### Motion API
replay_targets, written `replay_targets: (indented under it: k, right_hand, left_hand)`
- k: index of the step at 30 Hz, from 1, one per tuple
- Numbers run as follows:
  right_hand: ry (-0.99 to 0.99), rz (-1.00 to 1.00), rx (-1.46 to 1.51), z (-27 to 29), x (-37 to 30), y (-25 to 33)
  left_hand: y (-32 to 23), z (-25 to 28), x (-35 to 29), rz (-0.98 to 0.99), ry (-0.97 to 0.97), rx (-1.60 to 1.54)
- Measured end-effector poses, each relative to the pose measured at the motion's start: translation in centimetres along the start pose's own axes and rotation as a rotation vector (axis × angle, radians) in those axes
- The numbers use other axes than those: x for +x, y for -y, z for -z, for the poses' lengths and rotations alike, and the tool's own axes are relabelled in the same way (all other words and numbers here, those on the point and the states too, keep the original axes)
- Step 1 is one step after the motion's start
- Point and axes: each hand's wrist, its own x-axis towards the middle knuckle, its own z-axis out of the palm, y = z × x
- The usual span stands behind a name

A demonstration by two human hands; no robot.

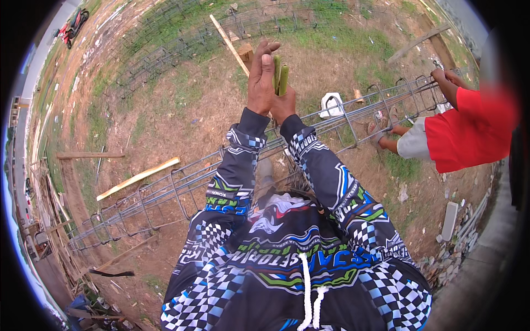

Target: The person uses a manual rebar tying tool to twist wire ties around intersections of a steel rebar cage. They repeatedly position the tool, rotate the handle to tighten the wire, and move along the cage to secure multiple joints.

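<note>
In front of me, over the rebar cage, my two hands are close together. My right hand (pixel 284 103) is closed around a hand tool with two green handles (pixel 281 80), which stick up from the fist; its working end is hidden, so its exact kind does not show. My left hand (pixel 260 83) is beside it, palm side against or very near the tool, with thumb and fingers stretched upward. Below both wrists runs the long steel rebar cage (pixel 171 193), square stirrups spaced along its bars. It crosses from lower left to upper right.
At the right, a person in a red shirt (pixel 469 129) has hands on the cage's far end. A white plastic container (pixel 332 105) lies behind the cage. Wooden strips (pixel 138 177) lie on the dirt. More rebar cages (pixel 182 44) rest on grass; rubble (pixel 450 220) is lower right.
</note>
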Motion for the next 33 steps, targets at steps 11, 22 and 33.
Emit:
replay_targets:
  k: [11,22,33]
  right_hand:
    - [0.155,-0.177,-0.449,0.9,-1.1,1.6]
    - [0.489,-0.138,-0.125,9.1,-2.9,-0.3]
    - [0.388,-0.285,-0.162,2.8,-0.8,1.4]
  left_hand:
    - [0.3,-2.0,0.9,0.276,0.026,0.399]
    - [-2.6,-2.0,-3.4,0.256,0.887,0.233]
    - [-0.6,1.9,2.3,0.509,0.688,0.09]
